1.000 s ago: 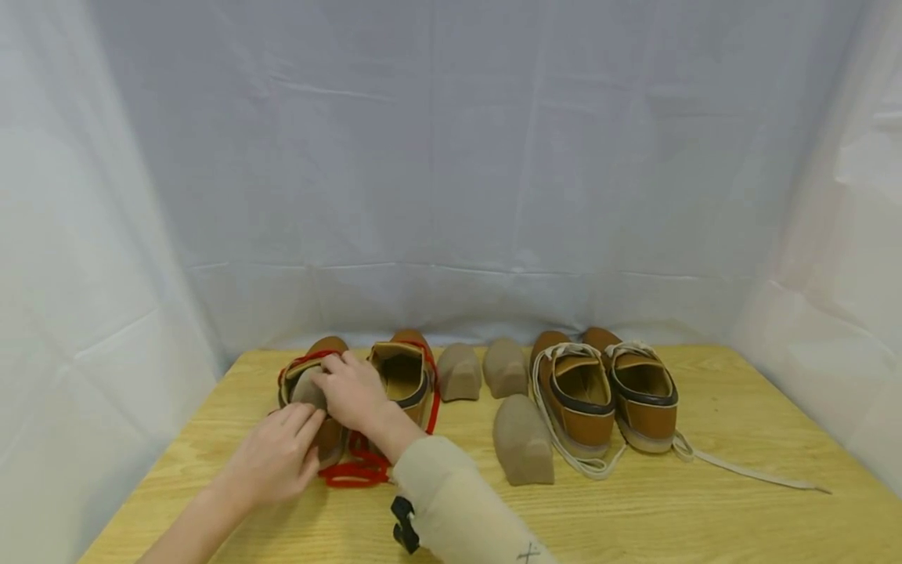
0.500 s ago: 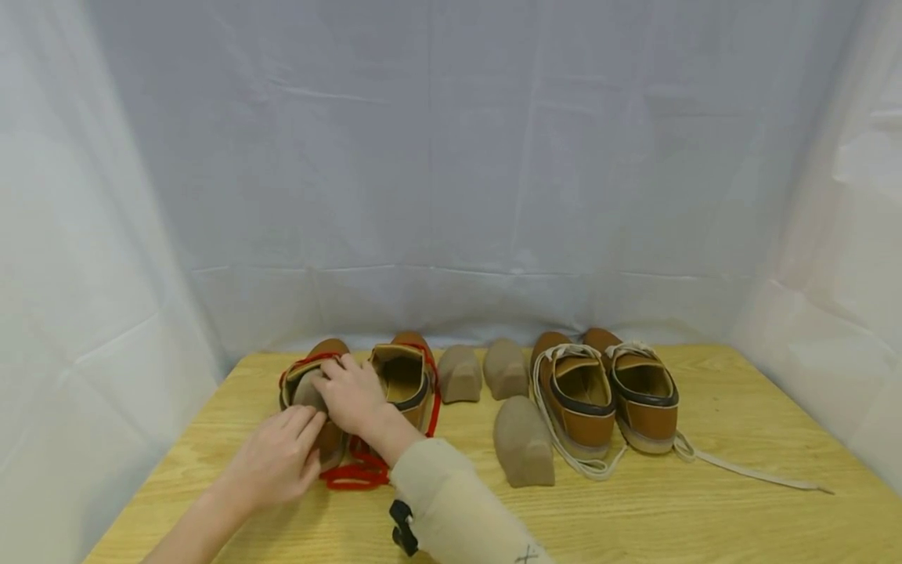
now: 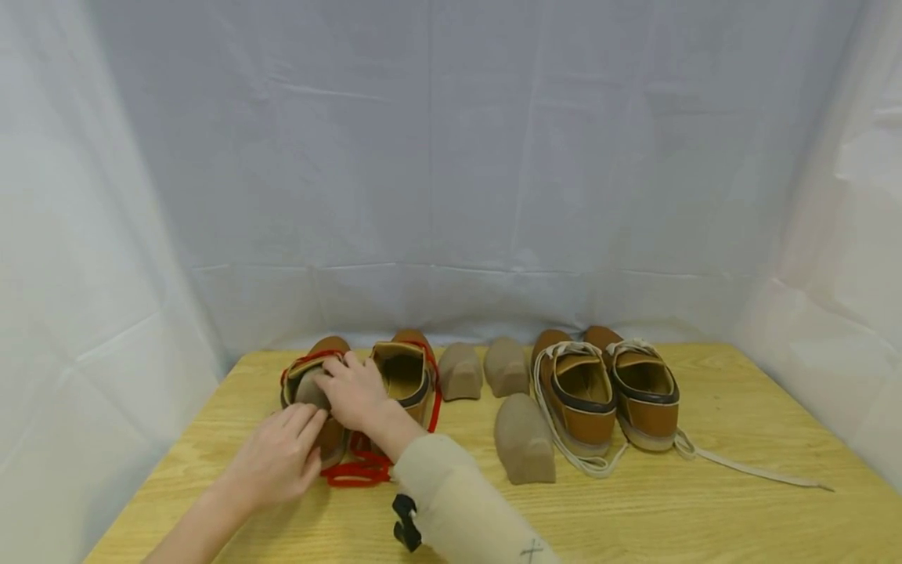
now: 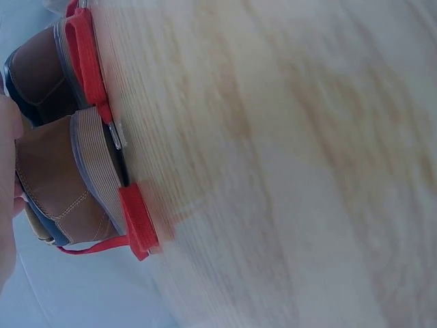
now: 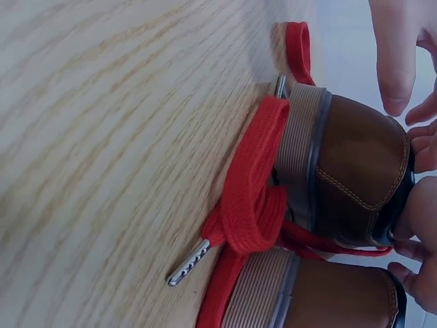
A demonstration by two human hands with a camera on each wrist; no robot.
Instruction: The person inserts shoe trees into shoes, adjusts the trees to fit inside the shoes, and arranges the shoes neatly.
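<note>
Both hands, L (image 3: 276, 460) & R (image 3: 355, 393), on leftmost red-laced shoe (image 3: 315, 392).

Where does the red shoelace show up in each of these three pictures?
Head view: red lace lies low and left of centre, on the wooden table.
Left wrist view: lace along the shoe soles, upper left.
Right wrist view: lace bunched at centre.
Shared landmark: the brown shoe.
</note>
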